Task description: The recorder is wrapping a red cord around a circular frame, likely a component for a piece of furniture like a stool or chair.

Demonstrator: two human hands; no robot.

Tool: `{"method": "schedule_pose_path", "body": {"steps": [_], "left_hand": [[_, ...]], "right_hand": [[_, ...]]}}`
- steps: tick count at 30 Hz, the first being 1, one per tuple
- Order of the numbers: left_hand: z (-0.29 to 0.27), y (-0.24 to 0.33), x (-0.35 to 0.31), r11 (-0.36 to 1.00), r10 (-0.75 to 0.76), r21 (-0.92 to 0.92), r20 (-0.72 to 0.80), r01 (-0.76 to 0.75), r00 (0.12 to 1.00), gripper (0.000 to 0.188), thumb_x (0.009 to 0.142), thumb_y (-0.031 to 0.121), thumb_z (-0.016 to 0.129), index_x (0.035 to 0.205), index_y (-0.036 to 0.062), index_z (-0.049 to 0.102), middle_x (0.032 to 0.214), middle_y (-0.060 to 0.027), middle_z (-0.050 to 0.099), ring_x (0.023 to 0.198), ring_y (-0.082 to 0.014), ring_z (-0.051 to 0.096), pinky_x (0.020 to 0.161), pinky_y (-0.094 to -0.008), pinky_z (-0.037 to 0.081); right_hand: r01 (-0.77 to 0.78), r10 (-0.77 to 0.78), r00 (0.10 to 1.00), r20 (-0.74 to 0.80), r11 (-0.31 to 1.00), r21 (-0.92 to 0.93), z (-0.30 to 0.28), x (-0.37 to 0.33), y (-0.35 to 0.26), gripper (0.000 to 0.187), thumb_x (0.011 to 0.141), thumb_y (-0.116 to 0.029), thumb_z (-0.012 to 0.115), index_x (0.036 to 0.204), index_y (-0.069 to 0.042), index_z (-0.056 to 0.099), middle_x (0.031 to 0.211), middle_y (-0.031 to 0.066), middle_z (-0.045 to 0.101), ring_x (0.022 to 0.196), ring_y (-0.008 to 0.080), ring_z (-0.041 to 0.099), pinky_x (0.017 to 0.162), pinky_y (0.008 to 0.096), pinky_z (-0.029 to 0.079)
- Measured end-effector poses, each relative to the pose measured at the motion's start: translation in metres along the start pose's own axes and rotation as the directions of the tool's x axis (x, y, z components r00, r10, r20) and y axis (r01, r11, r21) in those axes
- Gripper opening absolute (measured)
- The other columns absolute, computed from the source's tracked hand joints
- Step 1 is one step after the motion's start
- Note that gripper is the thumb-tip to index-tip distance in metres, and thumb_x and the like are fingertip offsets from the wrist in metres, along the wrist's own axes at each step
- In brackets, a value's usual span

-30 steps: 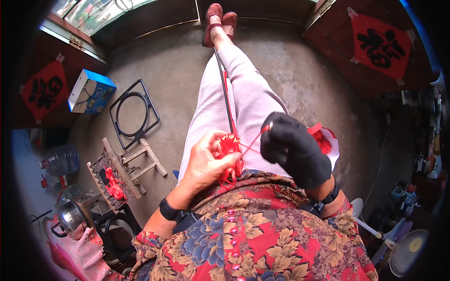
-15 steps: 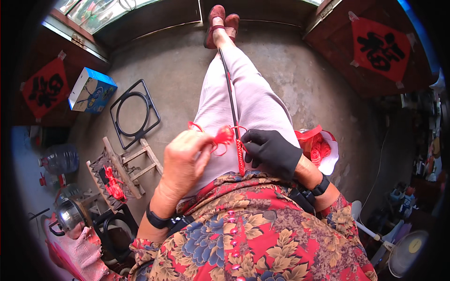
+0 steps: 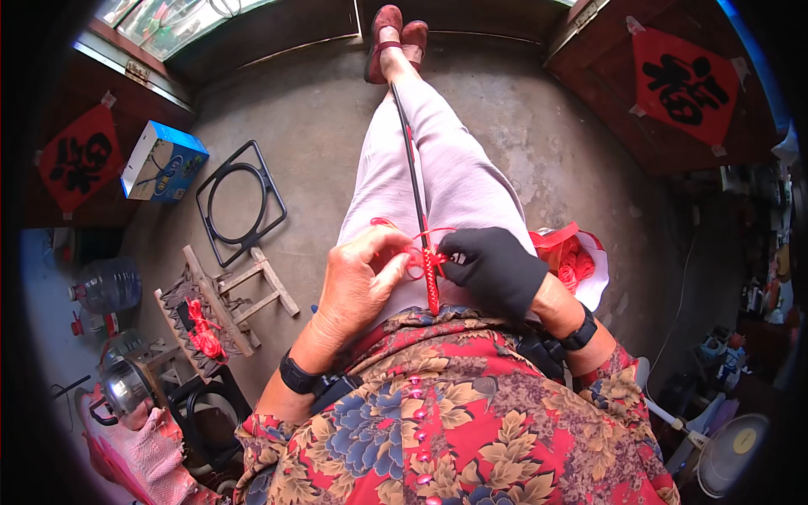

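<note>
Hands have dropped lower onto the lap since earlier; bare left hand (image 3: pixel 358 282) pinches red cord (image 3: pixel 418 257), gloved right hand (image 3: pixel 492 268) grips the rod (image 3: pixel 414 181). Mid-knot, I'd guess; next needs a steady snug pull.

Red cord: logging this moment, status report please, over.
Left hand bare, pinching red cord. Right hand gloved black, gripping wrapped rod. Rod runs along the legs. Nothing obstructing.

A long, thin dark rod (image 3: pixel 409 160) lies along the pale trouser legs (image 3: pixel 446 168), running from the lap toward the feet. Its near end is wrapped in tight red cord (image 3: pixel 432 282), with loose thin red loops (image 3: pixel 396 231) spreading just left of the rod.
</note>
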State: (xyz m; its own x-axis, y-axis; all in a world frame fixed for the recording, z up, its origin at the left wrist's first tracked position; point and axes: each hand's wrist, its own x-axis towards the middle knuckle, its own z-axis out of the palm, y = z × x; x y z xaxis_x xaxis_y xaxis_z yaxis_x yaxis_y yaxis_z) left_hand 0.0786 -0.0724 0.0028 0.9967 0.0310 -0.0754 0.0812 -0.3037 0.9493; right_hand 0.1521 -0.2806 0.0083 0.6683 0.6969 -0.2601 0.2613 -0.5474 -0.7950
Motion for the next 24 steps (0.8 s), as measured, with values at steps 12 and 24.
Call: {"method": "schedule_pose_path", "body": {"steps": [12, 24], "left_hand": [[0.000, 0.020, -0.007, 0.411, -0.106, -0.717, 0.575, 0.563, 0.811, 0.083, 0.089, 0.046, 0.061, 0.147, 0.0014, 0.023, 0.122, -0.0246, 0.056, 0.101, -0.0303, 0.063, 0.078, -0.0335, 0.055], [-0.016, -0.005, -0.029, -0.075, -0.152, -0.890, 0.455, 0.449, 0.877, 0.042, 0.096, 0.030, 0.053, 0.123, -0.0013, 0.050, 0.080, -0.0050, 0.055, 0.081, -0.0200, 0.056, 0.063, -0.0305, 0.048]], "right_hand": [[0.258, -0.049, 0.966, -0.254, 0.104, 0.961, -0.060, -0.049, -0.046, 0.033, 0.090, -0.023, 0.059, 0.111, 0.003, 0.057, 0.097, 0.0096, 0.064, 0.079, 0.0122, 0.059, 0.070, 0.0246, 0.046], [-0.330, 0.284, 0.938, 0.201, 0.540, 0.775, -0.011, -0.022, -0.003, 0.039, 0.093, -0.032, 0.059, 0.114, 0.001, 0.057, 0.082, 0.0004, 0.058, 0.073, 0.0081, 0.053, 0.069, 0.0247, 0.046]]}}
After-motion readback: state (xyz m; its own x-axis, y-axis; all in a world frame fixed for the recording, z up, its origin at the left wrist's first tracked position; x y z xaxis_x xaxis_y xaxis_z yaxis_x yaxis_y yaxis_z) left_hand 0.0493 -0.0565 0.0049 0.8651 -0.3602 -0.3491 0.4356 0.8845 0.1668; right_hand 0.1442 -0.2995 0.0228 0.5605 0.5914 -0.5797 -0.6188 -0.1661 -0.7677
